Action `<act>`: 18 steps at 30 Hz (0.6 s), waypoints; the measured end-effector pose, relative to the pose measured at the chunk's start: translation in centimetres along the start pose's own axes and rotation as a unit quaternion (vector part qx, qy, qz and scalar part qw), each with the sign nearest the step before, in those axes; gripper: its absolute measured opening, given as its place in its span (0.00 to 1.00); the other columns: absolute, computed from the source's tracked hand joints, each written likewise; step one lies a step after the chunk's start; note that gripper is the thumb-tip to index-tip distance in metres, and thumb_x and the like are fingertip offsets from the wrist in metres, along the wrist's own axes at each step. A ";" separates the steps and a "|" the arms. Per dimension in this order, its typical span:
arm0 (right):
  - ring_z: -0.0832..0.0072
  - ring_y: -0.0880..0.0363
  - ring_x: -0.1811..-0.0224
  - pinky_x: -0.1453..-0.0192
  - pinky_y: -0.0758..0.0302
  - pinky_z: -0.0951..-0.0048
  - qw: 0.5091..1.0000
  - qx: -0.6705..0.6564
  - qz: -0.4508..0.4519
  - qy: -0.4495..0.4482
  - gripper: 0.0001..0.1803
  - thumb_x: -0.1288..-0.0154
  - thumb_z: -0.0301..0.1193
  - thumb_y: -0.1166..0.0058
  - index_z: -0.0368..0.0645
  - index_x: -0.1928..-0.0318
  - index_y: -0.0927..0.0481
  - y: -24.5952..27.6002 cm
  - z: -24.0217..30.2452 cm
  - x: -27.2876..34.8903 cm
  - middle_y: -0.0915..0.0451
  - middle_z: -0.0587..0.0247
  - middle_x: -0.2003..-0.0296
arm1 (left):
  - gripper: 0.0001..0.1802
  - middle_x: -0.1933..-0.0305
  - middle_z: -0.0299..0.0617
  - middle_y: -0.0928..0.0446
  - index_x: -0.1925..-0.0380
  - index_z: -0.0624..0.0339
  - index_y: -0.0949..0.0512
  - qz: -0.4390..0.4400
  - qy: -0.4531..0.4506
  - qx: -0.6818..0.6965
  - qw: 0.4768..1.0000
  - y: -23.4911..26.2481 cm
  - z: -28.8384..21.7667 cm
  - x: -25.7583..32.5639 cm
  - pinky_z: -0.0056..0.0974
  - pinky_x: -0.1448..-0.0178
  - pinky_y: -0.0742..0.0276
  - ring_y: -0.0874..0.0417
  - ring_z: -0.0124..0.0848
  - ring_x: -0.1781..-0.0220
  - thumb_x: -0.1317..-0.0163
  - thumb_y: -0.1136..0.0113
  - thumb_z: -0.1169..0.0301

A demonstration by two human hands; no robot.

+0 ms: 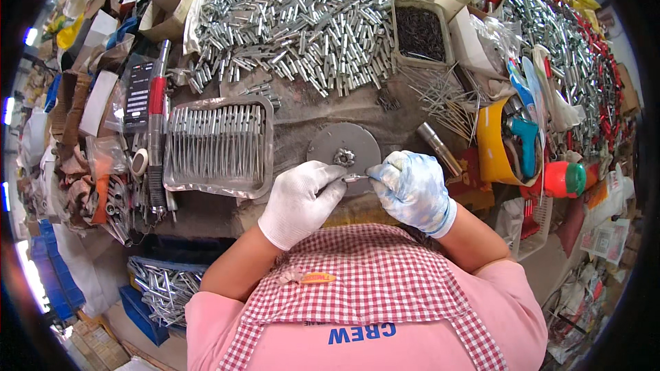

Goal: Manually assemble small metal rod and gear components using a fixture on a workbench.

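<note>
My left hand (306, 199), in a white glove, is closed with thumb and fingertips pinching one end of a small silvery metal piece (355, 178). Its other end meets the pinched fingers of my right hand (414, 189), whose glove is white stained with blue. The fingertips hide much of the piece, and its exact kind is too small to make out. Just beyond both hands lies a round grey disc (328, 143) with a little cluster of metal parts (344, 158) on it. To the left stands a metal tray (268, 165) of thin rods with thicker silvery ends, laid in a row.
A large heap of short metal tubes (295, 20) covers the far bench. Right of it sits a container of dark small parts (421, 31). Thin rods (443, 99), a metal cylinder (440, 149) and a yellow holder (496, 144) lie rightward. A blue bin (148, 319) is lower left.
</note>
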State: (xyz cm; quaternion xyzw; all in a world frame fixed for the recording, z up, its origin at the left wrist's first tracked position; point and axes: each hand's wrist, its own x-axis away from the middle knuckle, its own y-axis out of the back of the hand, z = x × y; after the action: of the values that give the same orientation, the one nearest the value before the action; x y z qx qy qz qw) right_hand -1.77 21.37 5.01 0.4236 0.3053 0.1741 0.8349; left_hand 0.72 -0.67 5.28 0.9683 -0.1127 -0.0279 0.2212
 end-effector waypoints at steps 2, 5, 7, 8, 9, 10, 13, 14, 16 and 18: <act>0.65 0.22 0.70 0.68 0.26 0.64 0.999 0.024 0.003 0.026 0.11 0.53 0.27 0.34 0.47 0.65 0.17 0.2 -0.1 0.1 0.24 0.66 0.72 | 0.09 0.65 0.50 0.18 0.63 0.65 0.16 0.001 -0.038 -0.013 0.999 0.1 0.1 0.0 0.39 0.60 0.19 0.15 0.44 0.65 0.44 0.36 0.75; 0.65 0.22 0.68 0.66 0.25 0.64 1.000 -0.011 -0.003 0.024 0.12 0.53 0.27 0.33 0.47 0.65 0.17 0.3 -0.3 -0.2 0.24 0.66 0.72 | 0.09 0.65 0.50 0.18 0.63 0.66 0.16 -0.007 -0.074 0.001 0.997 0.0 0.7 0.2 0.39 0.60 0.19 0.15 0.44 0.66 0.45 0.36 0.75; 0.64 0.22 0.68 0.66 0.25 0.64 0.999 -0.036 -0.011 0.013 0.11 0.54 0.27 0.33 0.46 0.65 0.17 0.5 -0.3 -0.3 0.23 0.65 0.71 | 0.11 0.65 0.50 0.17 0.61 0.65 0.16 -0.008 -0.080 -0.014 0.997 0.0 0.5 0.3 0.38 0.59 0.19 0.14 0.43 0.65 0.45 0.36 0.77; 0.64 0.22 0.68 0.66 0.25 0.64 0.999 -0.036 -0.009 0.014 0.11 0.54 0.27 0.33 0.46 0.65 0.17 0.5 -0.4 -0.3 0.23 0.65 0.71 | 0.13 0.65 0.50 0.17 0.59 0.64 0.17 -0.007 -0.086 -0.031 0.996 0.0 0.4 0.4 0.38 0.57 0.19 0.14 0.41 0.64 0.46 0.36 0.78; 0.64 0.22 0.68 0.66 0.25 0.64 0.999 -0.038 -0.011 0.009 0.11 0.54 0.27 0.33 0.46 0.66 0.16 0.5 -0.4 -0.3 0.22 0.65 0.71 | 0.13 0.65 0.50 0.17 0.59 0.64 0.17 -0.008 -0.085 -0.030 0.996 0.0 0.5 0.3 0.38 0.57 0.19 0.14 0.41 0.64 0.46 0.36 0.78; 0.64 0.22 0.68 0.66 0.25 0.64 0.999 -0.039 -0.014 0.005 0.11 0.54 0.27 0.33 0.46 0.66 0.16 0.5 -0.5 -0.3 0.22 0.65 0.71 | 0.13 0.65 0.50 0.17 0.59 0.64 0.17 -0.009 -0.112 -0.038 0.993 -0.1 0.7 0.2 0.38 0.58 0.19 0.14 0.43 0.64 0.46 0.35 0.78; 0.63 0.22 0.68 0.66 0.25 0.63 0.999 -0.050 -0.009 0.016 0.11 0.55 0.26 0.34 0.46 0.66 0.16 0.3 -0.7 -0.1 0.22 0.65 0.71 | 0.12 0.64 0.49 0.18 0.60 0.64 0.19 -0.007 -0.156 -0.058 0.986 -0.3 1.3 0.0 0.40 0.59 0.20 0.15 0.45 0.64 0.46 0.35 0.79; 0.63 0.22 0.68 0.66 0.25 0.63 0.999 -0.050 -0.008 0.017 0.11 0.55 0.26 0.34 0.46 0.66 0.16 0.2 -0.8 -0.2 0.22 0.65 0.71 | 0.12 0.64 0.49 0.18 0.60 0.64 0.19 -0.004 -0.173 -0.069 0.982 -0.3 1.4 0.0 0.41 0.59 0.20 0.16 0.46 0.64 0.46 0.36 0.79; 0.63 0.22 0.68 0.66 0.25 0.62 0.998 -0.052 0.000 0.022 0.12 0.56 0.26 0.34 0.46 0.66 0.17 -0.1 -1.0 -0.1 0.22 0.64 0.71 | 0.12 0.64 0.49 0.19 0.61 0.64 0.19 0.005 -0.173 -0.085 0.981 -0.4 1.3 -0.3 0.42 0.59 0.20 0.16 0.46 0.64 0.47 0.36 0.79; 0.62 0.22 0.68 0.66 0.26 0.62 0.998 -0.051 -0.001 0.028 0.13 0.56 0.25 0.34 0.46 0.65 0.17 -0.3 -1.2 -0.1 0.23 0.64 0.71 | 0.12 0.64 0.49 0.19 0.61 0.64 0.19 0.013 -0.174 -0.102 0.979 -0.6 1.4 -0.5 0.43 0.60 0.20 0.16 0.46 0.64 0.47 0.36 0.79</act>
State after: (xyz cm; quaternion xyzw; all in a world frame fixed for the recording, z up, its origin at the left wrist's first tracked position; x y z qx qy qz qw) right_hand -2.60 21.87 4.26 0.3752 0.3195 0.2000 0.8468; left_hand 0.22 -0.64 3.79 0.9195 -0.1587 -0.2044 0.2958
